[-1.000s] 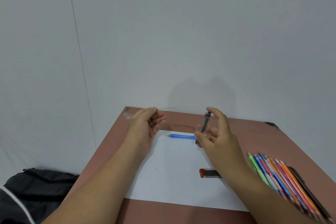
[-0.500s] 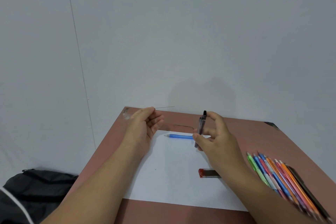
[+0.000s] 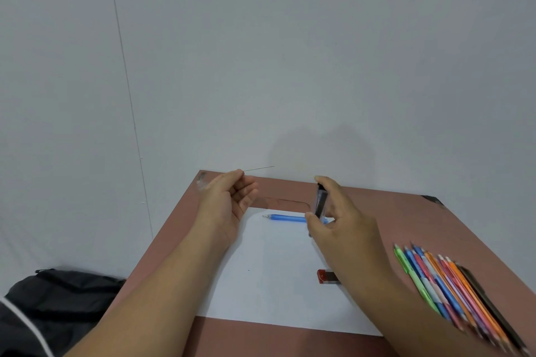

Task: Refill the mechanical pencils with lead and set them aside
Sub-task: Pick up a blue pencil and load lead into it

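Overhead, both hands (image 3: 232, 200) hold lead (image 3: 259, 169) and pencil (image 3: 320, 201) near the table (image 3: 406, 211) edge

Since a second ago we have turned the black mechanical pencil (image 3: 320, 202) upright in our right hand (image 3: 338, 219), and our forefinger now sits on its top end. The lead (image 3: 259, 168) pinched at our left hand's (image 3: 229, 200) fingertips has barely moved.

head – one view | looks forward and down at table (image 3: 406, 206) | close, wall behind
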A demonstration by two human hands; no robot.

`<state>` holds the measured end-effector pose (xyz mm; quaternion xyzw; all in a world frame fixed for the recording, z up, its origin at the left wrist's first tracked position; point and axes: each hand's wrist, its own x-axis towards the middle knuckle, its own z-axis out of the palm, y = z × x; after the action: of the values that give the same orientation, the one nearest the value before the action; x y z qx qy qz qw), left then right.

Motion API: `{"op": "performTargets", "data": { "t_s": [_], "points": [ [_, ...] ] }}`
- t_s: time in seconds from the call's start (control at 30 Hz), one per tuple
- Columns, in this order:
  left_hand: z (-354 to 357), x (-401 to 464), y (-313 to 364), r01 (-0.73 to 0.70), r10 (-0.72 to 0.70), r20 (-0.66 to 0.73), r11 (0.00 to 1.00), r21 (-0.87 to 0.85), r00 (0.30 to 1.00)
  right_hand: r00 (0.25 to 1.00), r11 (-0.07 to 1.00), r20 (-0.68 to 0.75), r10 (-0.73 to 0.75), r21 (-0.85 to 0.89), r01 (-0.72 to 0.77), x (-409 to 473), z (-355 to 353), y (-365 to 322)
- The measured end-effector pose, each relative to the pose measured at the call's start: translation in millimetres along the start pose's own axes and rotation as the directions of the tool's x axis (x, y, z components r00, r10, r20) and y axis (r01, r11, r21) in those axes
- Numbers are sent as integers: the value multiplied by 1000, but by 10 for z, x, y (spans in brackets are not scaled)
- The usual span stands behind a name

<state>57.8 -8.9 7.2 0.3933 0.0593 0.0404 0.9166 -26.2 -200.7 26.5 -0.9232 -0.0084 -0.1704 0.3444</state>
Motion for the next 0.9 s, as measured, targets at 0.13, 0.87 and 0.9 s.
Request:
{"op": "performTargets", "data": {
  "t_s": [0.13, 0.87, 0.9],
  "points": [
    [3, -4, 11, -5, 5, -12, 1000, -13, 1000, 998, 1000, 55, 9, 10, -9, -1, -10, -45],
    [-259, 175, 299, -71, 62, -148, 996, -59, 987, 720, 924, 674, -167, -146, 352, -358, 412, -705],
    [-260, 177, 299, -75, 66, -146, 996, -52, 987, 708, 916, 684, -178, -147, 372, -367, 428, -710]
  ]
}}
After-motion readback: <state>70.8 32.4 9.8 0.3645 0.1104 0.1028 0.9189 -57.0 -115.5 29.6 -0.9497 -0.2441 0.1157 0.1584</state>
